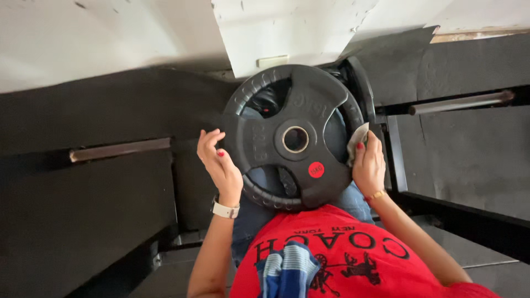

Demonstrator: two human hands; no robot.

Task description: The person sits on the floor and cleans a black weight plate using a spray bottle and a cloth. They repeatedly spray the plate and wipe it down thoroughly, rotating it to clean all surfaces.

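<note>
Two hands on one black weight plate

Two rubber floor mats [83, 221] fill most of the head view, dark and matte, with a white wall [99, 38] along the top edge. A metal bar [461, 102] lies at upper right on the floor; a second flat bar [118, 149] sits at left.

Weight plate [295, 138]: black, round, with cut-out grip holes, a metal-ringed centre bore and a small round red sticker [316, 169] below the bore. It stands on edge, face toward the camera, between the two hands and above the person's lap. A second dark plate [361, 88] shows just behind its upper right rim.

Person: red printed shirt [353, 254], blue jeans partly visible through the plate's cut-outs, a blue-and-white striped item at the chest.

Left hand [220, 163]: at the plate's left rim. Grip loose, fingers curled but spread, not wrapped around the rim; fingertips touch or sit just beside the edge, cannot tell which. Red nail polish. White watch [225, 210] on the wrist.

Right hand [369, 165]: against the plate's right rim. Grip closed over a small white cloth [356, 140], pressed between fingers and the rim. Gold bracelet [376, 195] on the wrist.
</note>
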